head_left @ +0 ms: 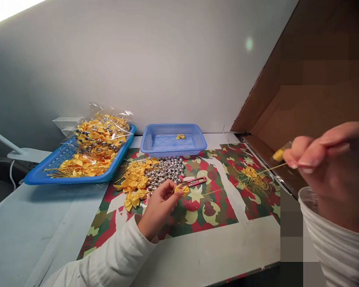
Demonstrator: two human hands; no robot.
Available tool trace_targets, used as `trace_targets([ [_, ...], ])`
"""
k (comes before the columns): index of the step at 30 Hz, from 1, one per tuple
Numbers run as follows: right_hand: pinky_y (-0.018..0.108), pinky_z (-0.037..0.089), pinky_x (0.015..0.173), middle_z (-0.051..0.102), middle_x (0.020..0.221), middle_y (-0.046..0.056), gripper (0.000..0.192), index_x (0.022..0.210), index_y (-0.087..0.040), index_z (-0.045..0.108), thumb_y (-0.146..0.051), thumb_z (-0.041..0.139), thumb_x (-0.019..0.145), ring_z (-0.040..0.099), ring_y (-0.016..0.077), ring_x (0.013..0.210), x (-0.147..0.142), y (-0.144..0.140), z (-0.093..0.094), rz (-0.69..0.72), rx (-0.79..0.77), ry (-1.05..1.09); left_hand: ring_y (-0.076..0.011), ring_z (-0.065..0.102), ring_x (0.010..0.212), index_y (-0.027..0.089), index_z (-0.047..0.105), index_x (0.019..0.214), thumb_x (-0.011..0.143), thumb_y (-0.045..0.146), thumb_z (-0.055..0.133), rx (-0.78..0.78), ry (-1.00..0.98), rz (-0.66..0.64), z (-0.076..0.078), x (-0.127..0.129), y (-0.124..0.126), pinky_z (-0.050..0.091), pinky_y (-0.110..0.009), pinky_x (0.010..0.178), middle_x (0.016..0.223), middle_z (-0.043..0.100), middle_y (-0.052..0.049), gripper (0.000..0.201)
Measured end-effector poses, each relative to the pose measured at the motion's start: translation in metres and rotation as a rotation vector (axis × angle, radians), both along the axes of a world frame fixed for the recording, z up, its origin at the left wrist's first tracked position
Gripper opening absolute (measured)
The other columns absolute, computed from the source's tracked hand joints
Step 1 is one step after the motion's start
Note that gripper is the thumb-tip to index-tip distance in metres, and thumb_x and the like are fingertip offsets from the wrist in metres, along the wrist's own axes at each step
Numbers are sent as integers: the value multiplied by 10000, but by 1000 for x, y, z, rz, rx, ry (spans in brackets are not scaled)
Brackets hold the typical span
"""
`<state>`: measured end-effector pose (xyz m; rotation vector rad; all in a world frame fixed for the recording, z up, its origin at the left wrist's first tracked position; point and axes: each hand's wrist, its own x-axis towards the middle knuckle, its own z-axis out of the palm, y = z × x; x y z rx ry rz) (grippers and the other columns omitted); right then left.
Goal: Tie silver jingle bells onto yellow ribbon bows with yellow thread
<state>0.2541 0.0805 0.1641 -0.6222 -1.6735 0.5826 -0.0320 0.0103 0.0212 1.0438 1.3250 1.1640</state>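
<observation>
My left hand (pixel 159 207) rests on the patterned mat (pixel 215 207) and pinches a small yellow ribbon bow (pixel 183 189) between its fingertips. My right hand (pixel 329 163) is raised close to the camera at the right, fingers closed on a thin gold thread (pixel 271 169) and a small yellow piece (pixel 279 154). The thread runs down-left toward the bow. Just beyond my left hand lie a heap of yellow bows (pixel 134 181), a pile of small silver bells (pixel 166 170) and red snips (pixel 194 182).
A small blue basket (pixel 173 139) with one bow stands at the back. A larger blue tray (pixel 77 163) at left holds bagged and loose bow-and-bell pieces. Gold thread scraps (pixel 253 178) lie at right beside a cardboard box (pixel 302 91). A wall stands behind.
</observation>
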Motion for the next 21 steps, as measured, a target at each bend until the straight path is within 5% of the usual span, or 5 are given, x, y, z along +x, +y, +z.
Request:
trace_targets([
  [3, 263, 398, 420, 521, 487, -51, 150, 793, -246, 672, -339, 782, 750, 474, 85, 417, -7, -2, -5, 182, -136, 175, -68, 393, 499, 200, 484, 782, 739, 311, 642, -29, -59, 7, 3, 0, -2, 324, -169, 457, 615, 479, 76, 199],
  [7, 220, 433, 436, 566, 472, -65, 139, 790, -237, 664, -320, 772, 760, 485, 64, 406, -10, 1, -22, 230, -271, 253, -69, 416, 509, 175, 563, 823, 745, 322, 652, -58, -25, -29, 5, -1, -2, 344, -175, 458, 633, 521, 55, 190],
  [13, 195, 495, 525, 710, 685, 3, 75, 798, -199, 584, -167, 587, 866, 653, 106, 606, -73, -28, -91, 371, -634, -164, -103, 556, 613, 130, 658, 868, 677, 311, 759, -111, -79, -35, 4, 2, -3, 449, -206, 566, 696, 637, -8, 282],
  [17, 183, 461, 515, 682, 672, 18, 78, 775, -162, 583, -133, 547, 837, 608, 97, 565, -100, -35, -127, 349, -549, -347, -127, 610, 669, 141, 678, 841, 652, 286, 788, -118, -133, -33, 1, 3, -4, 496, -218, 609, 745, 685, -28, 263],
  [21, 157, 389, 473, 619, 612, -15, 86, 773, -149, 587, -107, 532, 824, 509, 59, 482, -101, -36, -139, 343, -490, -410, -118, 613, 660, 152, 693, 812, 626, 260, 805, -142, -136, -2, 3, 4, -6, 501, -196, 594, 729, 698, -17, 243],
])
